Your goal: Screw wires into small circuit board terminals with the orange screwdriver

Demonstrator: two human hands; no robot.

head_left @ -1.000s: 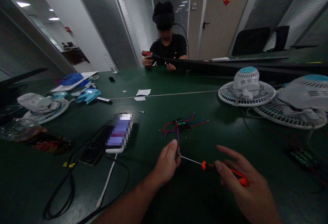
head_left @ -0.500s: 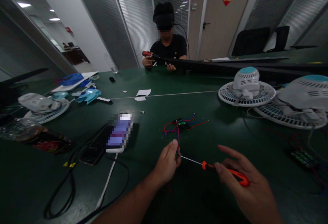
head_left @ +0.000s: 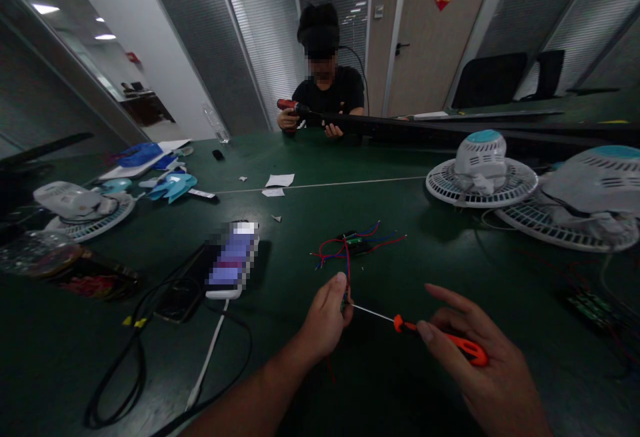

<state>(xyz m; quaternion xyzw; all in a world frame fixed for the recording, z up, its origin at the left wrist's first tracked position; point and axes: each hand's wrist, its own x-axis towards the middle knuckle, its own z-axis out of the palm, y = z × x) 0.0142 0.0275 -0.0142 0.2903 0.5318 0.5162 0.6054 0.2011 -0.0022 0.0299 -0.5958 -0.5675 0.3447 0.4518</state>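
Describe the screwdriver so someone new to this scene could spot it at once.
Over the near side of the green table, find the right hand at lower right. It holds the screwdriver, whose thin metal shaft points toward the left hand. Its bright orange-and-black handle sets it apart from the red and blue wires nearby.

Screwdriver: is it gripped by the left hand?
No, the right hand holds the screwdriver, with its tip pointing toward the left hand.

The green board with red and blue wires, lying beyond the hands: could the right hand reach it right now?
Probably yes: between the right hand and the green board the way looks free, though that hand holds the orange screwdriver.
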